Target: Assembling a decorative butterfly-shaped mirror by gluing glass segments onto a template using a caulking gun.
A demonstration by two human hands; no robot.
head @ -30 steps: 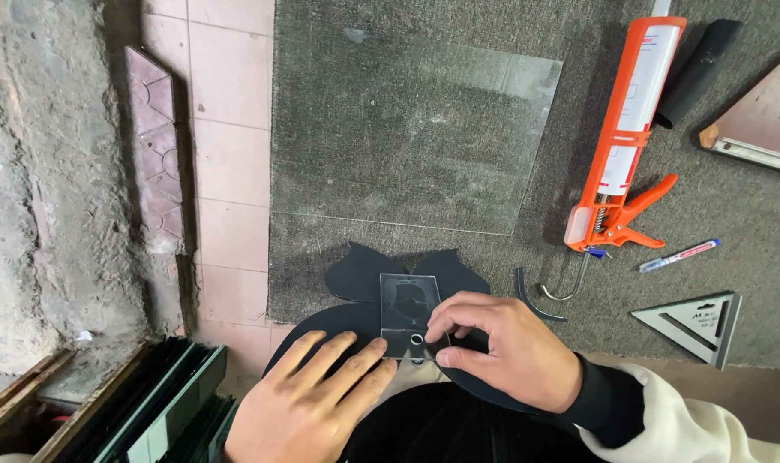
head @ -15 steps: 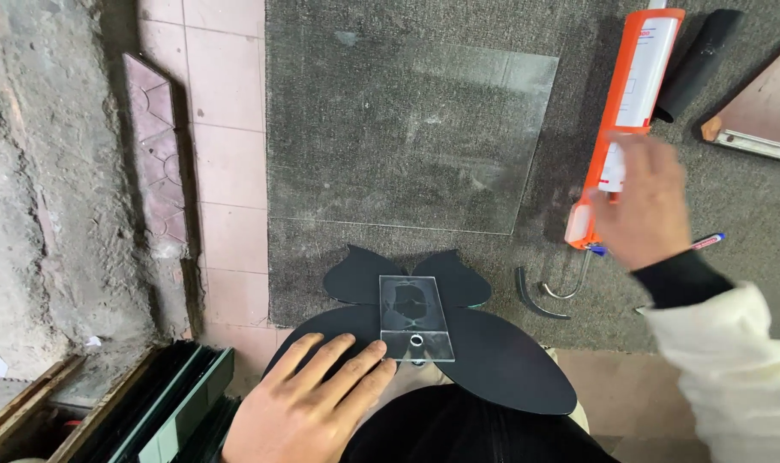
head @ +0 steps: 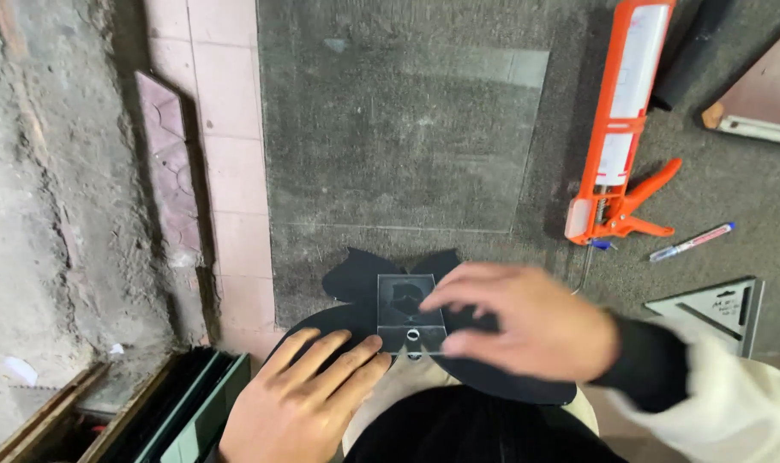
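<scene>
While rough grey plaster wall (head: pixel 39 197) and a strip of pale pink tiles (head: pixel 227 163) fill the left edge, a wooden-framed stack of green-edged glass sheets (head: pixel 176 411) stands below them. Next comes the left hand (head: pixel 300 399), flat and open, fingers spread, gripping nothing but pressing on the black butterfly-shaped flat piece (head: pixel 364 283), seemingly to keep it from sliding. On that piece lies the small clear square glass tile (head: pixel 410 313), with a small ring at its near edge. The right hand (head: pixel 527 330), blurred, hovers loosely curled, fingertips at the tile's right edge; I cannot tell whether it grips. Beyond lies a large clear glass pane (head: pixel 407 137), then an orange caulking gun (head: pixel 621 129), a pen (head: pixel 690 243) and a grey set square (head: pixel 716 309).
</scene>
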